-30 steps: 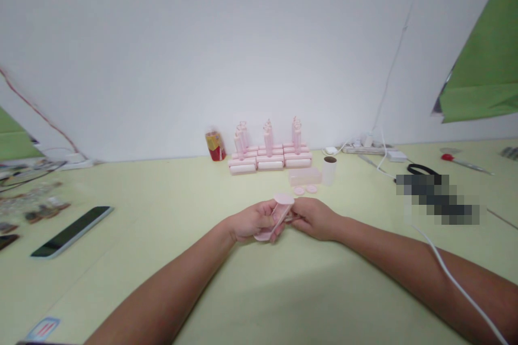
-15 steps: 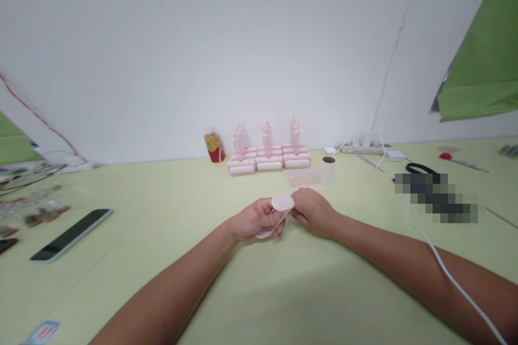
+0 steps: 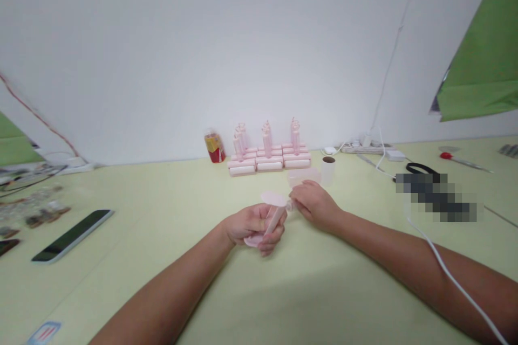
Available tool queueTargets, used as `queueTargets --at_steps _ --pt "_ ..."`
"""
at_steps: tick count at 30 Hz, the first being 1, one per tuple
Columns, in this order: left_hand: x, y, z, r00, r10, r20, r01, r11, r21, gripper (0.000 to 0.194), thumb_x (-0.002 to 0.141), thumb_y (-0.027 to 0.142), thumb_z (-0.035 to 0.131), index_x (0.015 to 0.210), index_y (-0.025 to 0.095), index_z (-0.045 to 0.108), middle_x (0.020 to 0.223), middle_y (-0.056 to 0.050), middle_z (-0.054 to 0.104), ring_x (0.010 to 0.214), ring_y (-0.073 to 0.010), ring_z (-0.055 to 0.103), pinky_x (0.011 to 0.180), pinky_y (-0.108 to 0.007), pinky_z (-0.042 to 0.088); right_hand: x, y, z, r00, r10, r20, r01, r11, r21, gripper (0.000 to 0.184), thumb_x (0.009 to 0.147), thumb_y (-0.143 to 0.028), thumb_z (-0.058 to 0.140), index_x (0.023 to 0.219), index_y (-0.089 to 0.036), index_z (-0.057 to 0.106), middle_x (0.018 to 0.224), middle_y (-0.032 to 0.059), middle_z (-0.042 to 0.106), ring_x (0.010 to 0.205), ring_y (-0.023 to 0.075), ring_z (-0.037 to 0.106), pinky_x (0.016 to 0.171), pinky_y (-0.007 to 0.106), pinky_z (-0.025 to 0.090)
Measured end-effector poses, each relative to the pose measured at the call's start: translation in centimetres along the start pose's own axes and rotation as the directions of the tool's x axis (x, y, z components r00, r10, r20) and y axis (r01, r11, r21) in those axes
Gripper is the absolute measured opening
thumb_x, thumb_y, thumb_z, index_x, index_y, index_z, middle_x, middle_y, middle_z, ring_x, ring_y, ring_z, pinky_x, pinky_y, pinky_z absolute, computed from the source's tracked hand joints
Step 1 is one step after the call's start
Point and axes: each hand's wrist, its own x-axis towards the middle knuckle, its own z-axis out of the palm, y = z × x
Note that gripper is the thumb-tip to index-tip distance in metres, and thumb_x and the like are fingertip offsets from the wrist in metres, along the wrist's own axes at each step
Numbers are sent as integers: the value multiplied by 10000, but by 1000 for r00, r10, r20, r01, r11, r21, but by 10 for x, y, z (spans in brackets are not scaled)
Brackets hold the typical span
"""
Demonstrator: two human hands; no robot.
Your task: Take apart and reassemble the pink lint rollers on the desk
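Note:
My left hand (image 3: 259, 226) is closed around a pale pink lint roller frame (image 3: 273, 199), with a round flat disc at the top and another rounded end low by the palm. A narrow pink bar runs between them, tilted up to the right. At its right side a small translucent end meets the curled fingers of my right hand (image 3: 315, 205); those fingers hide most of it. Just behind my right hand lies a translucent pink cover (image 3: 301, 175). Beside that cover a white paper roll (image 3: 328, 170) with a brown core stands upright.
Several pink lint rollers (image 3: 269, 159) are lined up by the wall, handles upright. A red and yellow package (image 3: 214, 145) stands left of them. A phone (image 3: 73, 236) lies at left. A white cable (image 3: 441, 264) crosses my right forearm; a power strip (image 3: 366, 148) sits behind.
The lint roller frame has turned and moved slightly left and down with my left hand, showing its bar. My right hand has shifted a little, and a translucent end now shows between the hands.

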Motion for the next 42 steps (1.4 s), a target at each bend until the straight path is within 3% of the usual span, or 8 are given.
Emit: queueTargets --at_steps 5,12,15,18,21,28,38,42 --pt "-3 5 -12 915 206 -348 -133 966 222 386 806 464 685 963 186 468 703 4 573 516 -114 554 489 -234 423 -2 12 -2 980 185 73 -175 977 -122 93 910 -172 491 903 -164 583 889 95 643 876 230 540 875 368 366" --pt "7 6 -22 742 259 -618 110 862 494 360 902 545 493 897 188 448 711 10 582 494 -91 513 441 -196 351 -4 6 6 954 175 244 -137 977 -164 113 915 -240 543 974 -153 584 1046 134 634 982 250 540 891 367 388" --pt "18 7 -24 708 370 -602 205 708 676 342 931 513 438 855 182 467 682 15 573 523 -94 502 493 -206 373 -4 4 3 940 200 277 -160 974 -161 98 920 -245 536 926 -159 582 948 113 639 907 233 548 802 333 402" --pt "36 12 -31 675 529 -514 376 353 857 283 943 423 430 849 175 528 736 -10 610 642 -131 553 570 -234 400 -3 -2 -1 928 232 292 -185 966 -178 113 918 -248 531 929 -150 585 931 115 640 910 235 551 788 323 396" --pt "64 17 -37 679 604 -418 466 84 881 196 901 335 497 851 175 598 818 -37 637 753 -174 572 647 -276 414 -3 -12 -3 920 237 313 -185 965 -186 125 908 -232 518 933 -136 594 977 128 639 941 237 554 830 326 393" --pt "131 17 -43 703 641 -309 486 -114 867 105 817 239 595 852 171 668 974 -122 584 1028 -288 504 901 -427 392 -3 -26 -4 902 237 360 -183 967 -178 167 892 -200 499 975 -118 618 1047 157 644 1011 260 547 961 372 368" --pt "137 3 -65 765 613 -198 358 -150 922 245 768 355 673 964 208 680 1191 -90 541 1137 -284 458 987 -458 361 -1 -25 -4 909 243 340 -191 965 -179 142 864 -205 522 935 -133 622 1024 145 659 1022 270 540 950 386 375" --pt "141 11 -77 784 597 -170 299 -122 947 292 887 360 526 1129 243 641 1260 -53 566 1193 -231 474 1038 -395 353 -2 -21 -3 908 258 330 -208 961 -180 179 874 -231 513 975 -130 620 1103 165 630 1041 269 534 946 385 373"
